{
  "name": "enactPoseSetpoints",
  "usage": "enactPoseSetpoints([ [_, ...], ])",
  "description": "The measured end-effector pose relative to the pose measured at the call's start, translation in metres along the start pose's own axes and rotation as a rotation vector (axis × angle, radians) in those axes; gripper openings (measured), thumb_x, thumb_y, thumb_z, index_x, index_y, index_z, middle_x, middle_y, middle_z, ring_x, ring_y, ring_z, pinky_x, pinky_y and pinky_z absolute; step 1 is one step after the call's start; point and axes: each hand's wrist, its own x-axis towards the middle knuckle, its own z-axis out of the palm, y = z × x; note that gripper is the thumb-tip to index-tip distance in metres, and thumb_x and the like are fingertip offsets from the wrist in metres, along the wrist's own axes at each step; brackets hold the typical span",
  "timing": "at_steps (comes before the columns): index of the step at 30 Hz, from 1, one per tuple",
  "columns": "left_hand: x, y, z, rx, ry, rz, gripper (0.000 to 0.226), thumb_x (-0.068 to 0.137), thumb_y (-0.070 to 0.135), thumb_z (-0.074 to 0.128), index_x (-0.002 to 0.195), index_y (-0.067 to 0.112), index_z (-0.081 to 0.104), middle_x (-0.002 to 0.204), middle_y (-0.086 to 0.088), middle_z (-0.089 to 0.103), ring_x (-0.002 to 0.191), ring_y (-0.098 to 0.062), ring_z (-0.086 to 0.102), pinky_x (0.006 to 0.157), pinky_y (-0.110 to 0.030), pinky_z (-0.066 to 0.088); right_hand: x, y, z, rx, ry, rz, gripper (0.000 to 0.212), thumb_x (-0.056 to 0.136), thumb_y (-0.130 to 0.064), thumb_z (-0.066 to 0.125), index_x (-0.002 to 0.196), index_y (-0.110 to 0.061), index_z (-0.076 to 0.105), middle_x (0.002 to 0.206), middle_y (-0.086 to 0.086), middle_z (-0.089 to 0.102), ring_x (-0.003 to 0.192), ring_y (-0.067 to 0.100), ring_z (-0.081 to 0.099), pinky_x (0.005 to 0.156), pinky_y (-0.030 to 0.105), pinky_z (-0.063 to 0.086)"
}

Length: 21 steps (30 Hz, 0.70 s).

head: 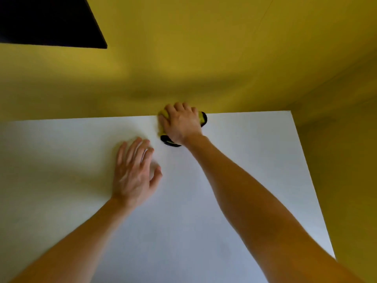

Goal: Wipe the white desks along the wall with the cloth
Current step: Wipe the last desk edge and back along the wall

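A white desk (234, 139) fills the lower view and meets a yellow wall at its far edge. My right hand (180, 123) presses a yellow cloth with black edging (203, 118) flat on the desk at that far edge, right against the wall. The hand covers most of the cloth; only its rims show on either side. My left hand (132, 172) rests flat on the desk with fingers straight and spread, a little nearer and to the left of the cloth, holding nothing.
The yellow wall (204, 58) runs behind the desk and turns along the desk's right edge (318, 190), forming a corner. A dark rectangular panel (47, 21) hangs on the wall at upper left.
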Motion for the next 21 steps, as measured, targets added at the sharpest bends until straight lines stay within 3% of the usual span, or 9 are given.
enactPoseSetpoints([
  [2,0.014,0.019,0.006,-0.023,0.025,-0.005,0.05,0.096,0.036,0.062,0.134,0.003,0.065,0.147,-0.017,0.061,0.149,-0.04,0.049,0.124,-0.064,0.031,0.003,0.017,-0.002,0.077,-0.023,-0.084,0.049,0.109,-0.062,0.04,0.136,-0.028,0.063,0.128,0.005,0.067,0.125,0.034,0.057,0.098,0.047,0.042],
  [4,0.035,0.046,0.014,-0.073,0.021,0.03,0.054,0.099,0.041,0.062,0.141,0.007,0.064,0.149,-0.017,0.06,0.149,-0.04,0.049,0.123,-0.064,0.032,-0.011,0.077,-0.009,0.074,0.037,-0.057,0.05,0.106,-0.064,0.04,0.134,-0.031,0.066,0.125,0.004,0.068,0.124,0.034,0.058,0.097,0.046,0.044],
  [8,0.066,0.088,0.03,-0.103,-0.017,0.104,0.058,0.102,0.05,0.058,0.15,0.019,0.062,0.161,-0.013,0.053,0.156,-0.037,0.042,0.123,-0.068,0.027,-0.047,0.252,-0.03,-0.097,0.115,0.298,0.054,0.107,-0.061,0.027,0.127,-0.033,0.069,0.131,0.006,0.067,0.126,0.038,0.053,0.106,0.05,0.043],
  [10,0.072,0.093,0.036,-0.078,-0.027,0.127,0.057,0.1,0.052,0.057,0.15,0.023,0.062,0.163,-0.012,0.051,0.156,-0.036,0.042,0.124,-0.071,0.023,-0.05,0.289,-0.032,-0.144,0.107,0.41,0.064,0.106,-0.064,0.017,0.128,-0.03,0.066,0.137,0.008,0.064,0.129,0.039,0.051,0.114,0.053,0.039],
  [13,0.071,0.092,0.037,-0.057,-0.02,0.129,0.056,0.1,0.05,0.058,0.148,0.024,0.063,0.163,-0.011,0.05,0.155,-0.035,0.042,0.125,-0.07,0.022,-0.039,0.227,-0.024,-0.115,0.153,0.477,0.05,0.111,-0.052,0.034,0.12,-0.014,0.066,0.129,0.018,0.066,0.124,0.043,0.054,0.11,0.054,0.04],
  [17,0.071,0.094,0.036,-0.069,-0.005,0.128,0.056,0.097,0.047,0.063,0.144,0.016,0.065,0.159,-0.015,0.053,0.153,-0.037,0.044,0.126,-0.067,0.025,-0.019,0.115,-0.01,-0.028,0.031,0.043,0.053,0.107,-0.059,0.03,0.124,-0.022,0.065,0.119,0.006,0.067,0.116,0.034,0.057,0.099,0.049,0.043],
  [19,0.071,0.093,0.036,-0.083,-0.004,0.128,0.056,0.096,0.046,0.065,0.143,0.014,0.065,0.16,-0.015,0.053,0.154,-0.037,0.045,0.126,-0.066,0.026,-0.021,0.128,-0.013,0.048,0.034,-0.06,0.056,0.106,-0.063,0.031,0.133,-0.027,0.064,0.122,0.002,0.067,0.117,0.031,0.057,0.099,0.047,0.045],
  [21,0.073,0.093,0.036,-0.083,-0.017,0.127,0.056,0.096,0.045,0.065,0.143,0.015,0.065,0.162,-0.014,0.051,0.155,-0.036,0.044,0.126,-0.066,0.026,-0.031,0.185,-0.022,0.035,0.057,0.041,0.057,0.106,-0.065,0.032,0.135,-0.029,0.065,0.125,0.002,0.067,0.121,0.032,0.057,0.103,0.048,0.045],
])
